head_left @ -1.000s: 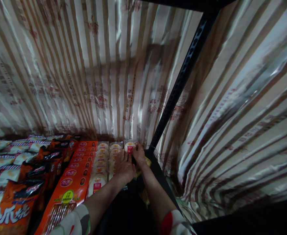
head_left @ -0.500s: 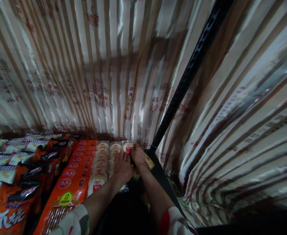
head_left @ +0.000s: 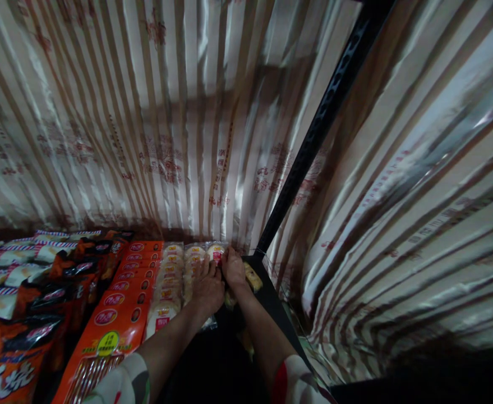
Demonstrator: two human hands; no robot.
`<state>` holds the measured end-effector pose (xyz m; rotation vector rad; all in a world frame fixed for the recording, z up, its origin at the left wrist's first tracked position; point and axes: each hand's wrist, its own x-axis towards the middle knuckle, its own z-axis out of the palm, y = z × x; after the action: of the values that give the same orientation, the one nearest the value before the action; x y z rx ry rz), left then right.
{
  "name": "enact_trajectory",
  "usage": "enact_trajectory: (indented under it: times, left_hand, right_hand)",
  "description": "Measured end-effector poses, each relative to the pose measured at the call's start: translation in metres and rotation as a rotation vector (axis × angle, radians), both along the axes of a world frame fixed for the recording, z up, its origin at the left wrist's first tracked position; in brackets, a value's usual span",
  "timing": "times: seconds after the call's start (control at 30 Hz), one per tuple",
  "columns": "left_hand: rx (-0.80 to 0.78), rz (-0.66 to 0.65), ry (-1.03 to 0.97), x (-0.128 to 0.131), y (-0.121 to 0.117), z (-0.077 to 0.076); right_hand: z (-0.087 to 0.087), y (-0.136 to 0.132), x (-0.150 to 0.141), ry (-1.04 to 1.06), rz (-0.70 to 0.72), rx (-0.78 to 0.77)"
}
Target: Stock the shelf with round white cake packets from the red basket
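Note:
A clear packet of round white rice crackers (head_left: 216, 251) with a red label lies at the back end of a row on the dark shelf. My right hand (head_left: 234, 269) is at its right edge, with fingers curled in against the wrapper. My left hand (head_left: 207, 287) lies over the front of the same row, fingers stretched forward and close together; it covers the packets under it. Just left of it runs another row of rice cracker packets (head_left: 194, 255). Beside my right hand lie yellowish snack packs (head_left: 253, 278), partly hidden by my forearm.
Further left stand overlapping orange snack packets (head_left: 115, 300), orange-and-black bags (head_left: 19, 359) and white bags with striped edges (head_left: 25, 275). A black perforated post (head_left: 313, 126) rises at the shelf's back right corner. Pleated printed sheeting (head_left: 179, 118) hangs behind and to the right.
The view has shifted slightly, so everything sits a little further left. Both hands stay at the same row, with the right hand still at the packet's edge.

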<state>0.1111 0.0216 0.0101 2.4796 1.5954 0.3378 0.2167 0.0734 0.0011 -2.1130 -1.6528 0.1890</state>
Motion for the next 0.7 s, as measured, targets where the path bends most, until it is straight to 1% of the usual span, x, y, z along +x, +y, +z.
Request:
enact_trajectory:
  times: [0.17, 0.23, 0.33, 0.43, 0.5, 0.7]
  left_hand:
    - [-0.057, -0.010, -0.007, 0.002, -0.009, 0.010]
    - [-0.068, -0.016, 0.009, 0.002, -0.016, 0.013]
    - [-0.040, -0.036, 0.019, 0.003, -0.028, 0.015]
    - [-0.009, -0.065, 0.005, 0.003, -0.042, 0.017]
    - [-0.005, -0.081, -0.014, 0.004, -0.051, 0.019]
    - [-0.006, -0.080, -0.041, 0.004, -0.072, 0.025]
  right_hand:
    - [0.004, -0.016, 0.001, -0.095, 0.015, 0.063]
    - [0.004, -0.022, 0.006, -0.111, -0.018, 0.087]
    - [0.000, -0.031, 0.016, -0.113, -0.095, 0.098]
    - [-0.005, -0.040, 0.024, -0.098, -0.130, 0.057]
    - [-0.008, -0.048, 0.026, -0.096, -0.128, 0.009]
    - [-0.014, -0.072, 0.027, -0.149, -0.045, -0.043]
